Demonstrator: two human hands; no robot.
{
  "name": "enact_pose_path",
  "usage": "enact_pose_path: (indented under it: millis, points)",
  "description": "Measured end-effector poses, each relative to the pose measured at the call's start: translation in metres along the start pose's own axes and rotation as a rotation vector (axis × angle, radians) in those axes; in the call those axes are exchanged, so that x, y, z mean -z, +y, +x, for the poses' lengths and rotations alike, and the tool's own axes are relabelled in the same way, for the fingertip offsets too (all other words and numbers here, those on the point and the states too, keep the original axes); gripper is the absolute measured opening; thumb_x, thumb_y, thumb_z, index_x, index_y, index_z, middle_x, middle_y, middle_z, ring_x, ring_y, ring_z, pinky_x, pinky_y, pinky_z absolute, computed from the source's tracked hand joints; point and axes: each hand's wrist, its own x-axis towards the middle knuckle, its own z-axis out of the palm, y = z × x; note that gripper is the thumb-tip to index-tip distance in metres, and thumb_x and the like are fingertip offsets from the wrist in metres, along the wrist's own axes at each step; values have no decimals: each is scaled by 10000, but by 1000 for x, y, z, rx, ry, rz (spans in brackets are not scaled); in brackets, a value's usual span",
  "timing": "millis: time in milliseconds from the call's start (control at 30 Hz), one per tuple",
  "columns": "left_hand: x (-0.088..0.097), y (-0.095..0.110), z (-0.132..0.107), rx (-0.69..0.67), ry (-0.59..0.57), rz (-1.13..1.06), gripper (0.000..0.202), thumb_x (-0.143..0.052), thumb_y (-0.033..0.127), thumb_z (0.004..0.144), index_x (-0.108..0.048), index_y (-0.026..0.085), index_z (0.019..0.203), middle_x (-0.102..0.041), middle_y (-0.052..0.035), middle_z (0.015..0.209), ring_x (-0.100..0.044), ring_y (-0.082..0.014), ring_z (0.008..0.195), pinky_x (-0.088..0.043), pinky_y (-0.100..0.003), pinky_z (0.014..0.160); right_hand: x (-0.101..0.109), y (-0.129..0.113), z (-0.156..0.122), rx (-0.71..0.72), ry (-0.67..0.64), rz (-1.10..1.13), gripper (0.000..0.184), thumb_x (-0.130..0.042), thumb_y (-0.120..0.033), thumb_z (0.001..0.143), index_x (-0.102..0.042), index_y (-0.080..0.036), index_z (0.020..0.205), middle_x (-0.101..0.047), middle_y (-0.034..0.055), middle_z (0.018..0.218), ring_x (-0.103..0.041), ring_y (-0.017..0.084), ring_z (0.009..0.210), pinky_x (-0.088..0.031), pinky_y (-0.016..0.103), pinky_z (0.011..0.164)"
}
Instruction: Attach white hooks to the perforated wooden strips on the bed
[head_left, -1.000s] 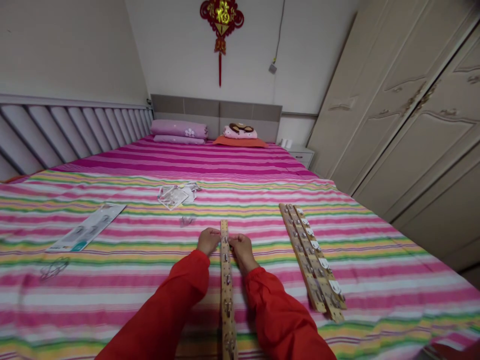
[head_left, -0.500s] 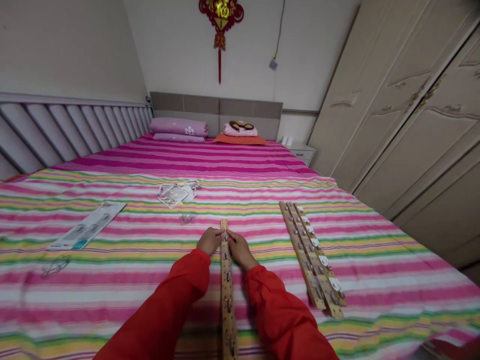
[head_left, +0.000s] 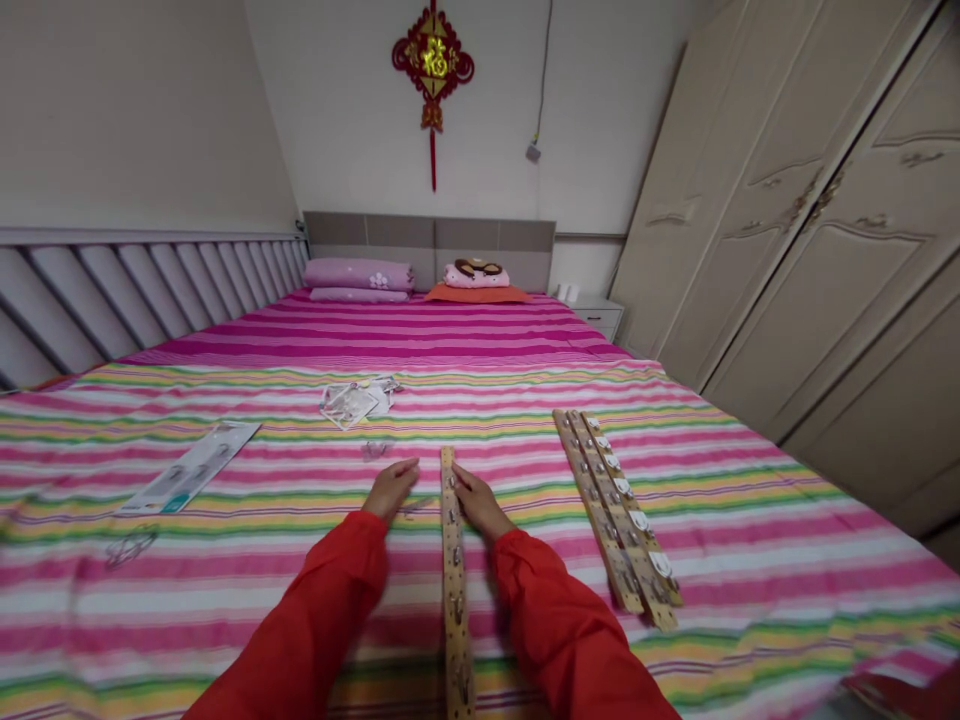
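A long wooden strip (head_left: 452, 560) with metal hooks lies lengthwise on the striped bedspread (head_left: 262, 560) in front of me. My right hand (head_left: 475, 502) rests beside the strip's far end, fingers stretched toward it and touching its edge. My left hand (head_left: 390, 489) lies a little to the left of the strip, fingers extended flat on the cover, holding nothing. A small clear hook piece (head_left: 373, 449) sits just beyond my left hand. Both my sleeves are red.
Two more wooden hook strips (head_left: 615, 515) lie side by side to the right. Opened packets (head_left: 351, 400) sit farther up the bed, a card package (head_left: 187, 478) and a clear wrapper (head_left: 129, 548) at left. Wardrobe doors (head_left: 825, 250) stand right, pillows (head_left: 358, 274) at the headboard.
My left hand has let go of the strip's far end and slid left, opening flat. My right hand loosened its pinch and lies beside the strip. The camera tilted slightly.
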Motion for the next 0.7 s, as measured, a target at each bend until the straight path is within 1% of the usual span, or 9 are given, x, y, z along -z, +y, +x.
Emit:
enact_pose_path:
  millis: [33, 100, 200, 267, 333, 400, 500, 567, 700]
  points:
    - [7, 0, -4, 2, 36, -36, 558, -747, 484, 536, -713, 109, 947, -723, -108, 908, -640, -218, 848, -497, -333, 782, 0, 0, -1, -1, 17, 28, 447, -569, -380, 805, -613, -251, 1230, -712, 31, 1079, -631, 227, 997, -467, 392, 922]
    - [19, -1, -15, -31, 48, -56, 489, -762, 485, 515, -718, 119, 836, -722, -94, 852, -638, -212, 839, -487, -326, 806, 0, 0, -3, 12, 54, 83, 448, -601, -394, 781, -631, -253, 1205, -707, 30, 1087, -624, 224, 1002, -466, 385, 918]
    - [26, -4, -35, -53, 16, -37, 460, -778, 447, 503, -709, 128, 827, -711, -74, 798, -637, -202, 794, -495, -311, 757, 1, -3, -6, 13, 75, 143, 448, -632, -406, 756, -651, -249, 1176, -709, 31, 1070, -627, 219, 971, -479, 375, 888]
    - [25, -7, -46, -73, 27, 17, 473, -787, 414, 482, -706, 133, 854, -697, -70, 774, -631, -206, 778, -500, -301, 701, 2, -7, -9, -4, 75, 168, 451, -640, -410, 749, -654, -249, 1170, -714, 29, 1044, -632, 212, 936, -494, 362, 851]
    - [21, -11, -53, -151, 67, 119, 444, -779, 379, 477, -706, 150, 849, -686, -70, 801, -621, -210, 787, -498, -299, 680, 2, -10, -12, -9, 91, 201, 458, -652, -414, 737, -657, -249, 1164, -716, 29, 1032, -631, 206, 920, -505, 337, 810]
    - [16, -14, -55, -267, 110, 240, 354, -752, 344, 500, -703, 175, 807, -675, -66, 827, -611, -208, 793, -496, -310, 704, 2, -13, -16, -11, 121, 246, 482, -661, -431, 723, -652, -246, 1168, -718, 30, 1005, -630, 197, 877, -514, 309, 747]
    - [10, -18, -53, -381, 146, 340, 206, -690, 324, 564, -680, 195, 724, -653, -55, 782, -604, -200, 764, -489, -326, 742, 2, -16, -20, -37, 149, 324, 549, -664, -464, 710, -624, -224, 1202, -713, 24, 864, -604, 162, 691, -496, 269, 600]
    - [9, -19, -50, -373, 150, 332, 171, -654, 346, 599, -665, 197, 683, -644, -50, 746, -605, -195, 739, -486, -322, 734, 3, -17, -23, -63, 152, 376, 586, -672, -467, 701, -608, -205, 1221, -675, 3, 733, -538, 127, 551, -441, 238, 501]
    - [11, -15, -49, -224, 120, 206, 251, -658, 430, 591, -654, 184, 642, -644, -27, 653, -593, -178, 672, -465, -287, 656, 6, -21, -26, -116, 163, 478, 614, -695, -453, 678, -600, -177, 1218, -556, -53, 580, -404, 74, 415, -314, 205, 408]
